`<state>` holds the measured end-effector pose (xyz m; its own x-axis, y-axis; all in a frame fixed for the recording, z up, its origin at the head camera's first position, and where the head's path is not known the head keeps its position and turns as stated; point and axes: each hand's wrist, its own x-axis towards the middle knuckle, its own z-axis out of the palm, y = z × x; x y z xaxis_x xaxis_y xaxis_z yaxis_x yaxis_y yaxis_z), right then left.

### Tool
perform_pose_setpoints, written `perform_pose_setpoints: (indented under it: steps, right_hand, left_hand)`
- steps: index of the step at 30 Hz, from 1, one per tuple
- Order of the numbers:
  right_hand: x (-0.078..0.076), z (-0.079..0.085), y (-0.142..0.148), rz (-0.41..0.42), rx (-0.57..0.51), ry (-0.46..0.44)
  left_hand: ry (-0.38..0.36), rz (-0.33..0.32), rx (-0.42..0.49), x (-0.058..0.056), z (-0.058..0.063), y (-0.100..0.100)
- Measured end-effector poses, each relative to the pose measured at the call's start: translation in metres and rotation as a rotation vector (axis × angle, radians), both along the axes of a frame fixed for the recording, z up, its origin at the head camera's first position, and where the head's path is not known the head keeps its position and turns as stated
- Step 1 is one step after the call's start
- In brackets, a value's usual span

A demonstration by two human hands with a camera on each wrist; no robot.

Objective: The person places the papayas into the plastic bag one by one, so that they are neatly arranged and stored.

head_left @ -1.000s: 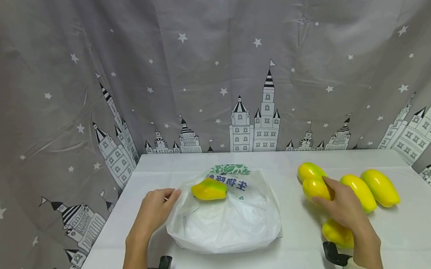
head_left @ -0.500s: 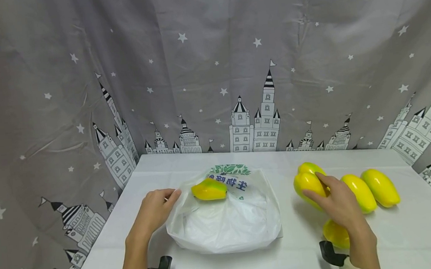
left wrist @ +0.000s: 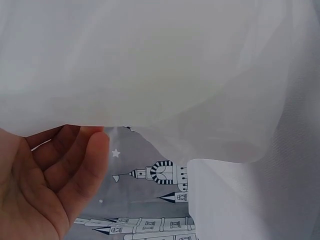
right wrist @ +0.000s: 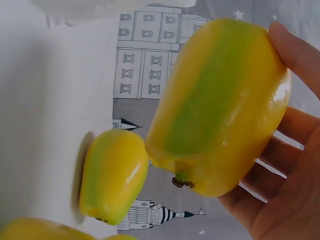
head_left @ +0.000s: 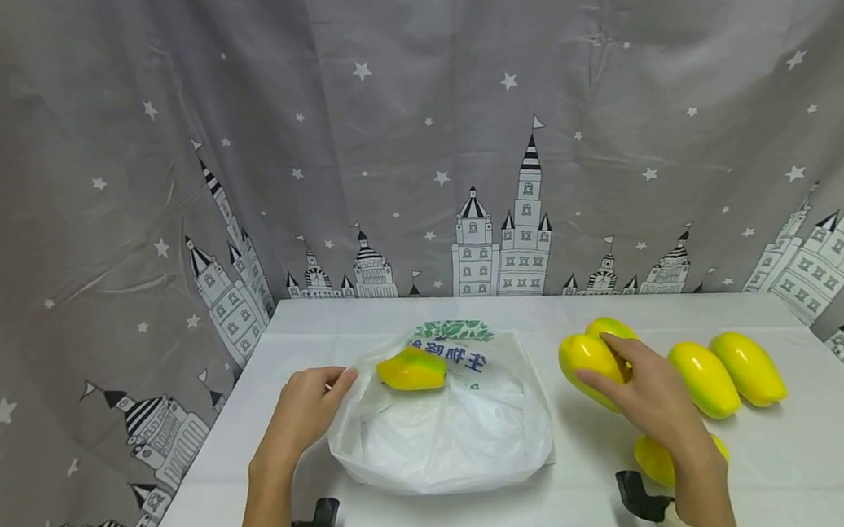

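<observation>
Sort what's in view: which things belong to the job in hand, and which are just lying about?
Apparently in the job:
white plastic bag with green leaf print, left hand at its rim
oval, yellow-green mango in the right hand
similar mango in the bag
four more mangoes on the table

Just around:
grey castle-print fabric curtain
black wrist pieces

Held over the bench [head_left: 593,496] in the right grip [head_left: 651,390]: a glossy yellow mango [right wrist: 220,105], green-banded, dark at the stem. Half-hidden behind, a rear mango [head_left: 614,328]. Slanting side by side at right, two mangoes [head_left: 704,380]. Partly under the forearm [head_left: 702,481], a front mango [head_left: 655,461]. Held at one edge by the left grip [head_left: 308,414]: a white bag [head_left: 436,458], open, leaf-printed. Lying crosswise inside it, a yellow-green mango [head_left: 411,369].
</observation>
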<state>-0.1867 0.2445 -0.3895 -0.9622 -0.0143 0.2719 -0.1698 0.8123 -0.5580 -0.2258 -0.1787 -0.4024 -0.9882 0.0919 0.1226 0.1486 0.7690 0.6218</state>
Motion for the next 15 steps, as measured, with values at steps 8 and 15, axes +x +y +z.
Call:
perform_pose_setpoints:
  steps: [8,15]
  right_hand:
    - [0.002,0.007,-0.013,0.041,0.006,0.069]
    - [0.004,0.008,-0.022,0.062,0.013,0.077]
  left_hand:
    - [0.001,0.001,0.001,-0.001,0.000,0.001]
    - [0.001,0.003,0.005,0.000,0.001,0.002]
